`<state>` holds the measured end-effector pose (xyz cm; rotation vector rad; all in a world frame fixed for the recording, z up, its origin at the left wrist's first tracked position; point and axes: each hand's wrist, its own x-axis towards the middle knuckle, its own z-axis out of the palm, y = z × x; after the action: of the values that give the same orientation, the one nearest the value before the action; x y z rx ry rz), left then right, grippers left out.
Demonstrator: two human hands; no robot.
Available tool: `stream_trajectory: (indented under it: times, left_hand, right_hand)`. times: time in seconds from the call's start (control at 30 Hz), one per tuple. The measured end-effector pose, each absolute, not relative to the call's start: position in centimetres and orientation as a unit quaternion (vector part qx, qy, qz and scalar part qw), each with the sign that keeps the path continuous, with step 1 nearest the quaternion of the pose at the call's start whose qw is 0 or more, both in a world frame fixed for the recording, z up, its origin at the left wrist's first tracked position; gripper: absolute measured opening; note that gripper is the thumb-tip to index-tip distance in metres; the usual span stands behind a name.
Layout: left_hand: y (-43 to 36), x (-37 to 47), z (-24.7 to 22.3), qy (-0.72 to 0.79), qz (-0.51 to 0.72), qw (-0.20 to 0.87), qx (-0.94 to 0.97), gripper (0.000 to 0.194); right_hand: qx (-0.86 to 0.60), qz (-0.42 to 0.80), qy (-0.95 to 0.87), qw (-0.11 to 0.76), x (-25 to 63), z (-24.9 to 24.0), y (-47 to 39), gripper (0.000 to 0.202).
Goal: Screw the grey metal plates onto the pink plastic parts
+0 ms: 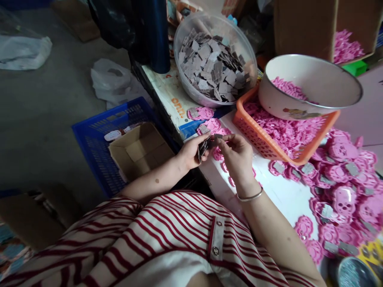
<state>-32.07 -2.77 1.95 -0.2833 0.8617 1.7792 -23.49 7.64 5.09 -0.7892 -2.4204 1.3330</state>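
My left hand (193,153) is closed around a bunch of small thin grey squares (203,148) at the table's near edge. Close beside it, my right hand (237,153) pinches a single grey square (218,136) between thumb and fingers. Under and behind both hands runs a row of pink moulded pieces (213,125), partly covered by my fingers. On some of them a grey square lies on top. A clear round tub (254,73) beyond the hands holds a heap of similar grey squares.
An orange basket (251,135) of small pink parts stands to the right, with a white enamel bowl (332,85) resting on it. Pink pieces (344,199) pile up at the right. A blue crate (89,147) with a cardboard box (140,147) sits lower left.
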Motion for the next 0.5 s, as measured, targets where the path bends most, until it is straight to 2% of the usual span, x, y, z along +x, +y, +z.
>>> stream_trajectory:
  times: [0.1,0.2,0.4,0.5]
  left_hand:
    - [-3.0,-31.6,1.9,0.37,0.749,0.543,-0.084,0.021]
    - [-3.8,-31.3,1.6,0.39,0.743,0.541,-0.055,0.018]
    - [-6.4,-31.1,0.5,0.44,0.706,0.555,-0.023,0.023]
    - [-7.3,-31.0,0.3,0.457,0.688,0.564,-0.019,0.023]
  right_hand:
    - [-0.253,0.386,-0.87,0.175,-22.4,5.1,8.2,0.022]
    - [-0.196,0.32,-0.91,0.177,-21.5,5.3,8.2,0.018]
    - [-0.025,0.291,-0.952,0.087,-20.2,6.4,7.2,0.018]
    - [-0.028,0.291,-0.956,0.003,-19.9,7.1,6.6,0.019]
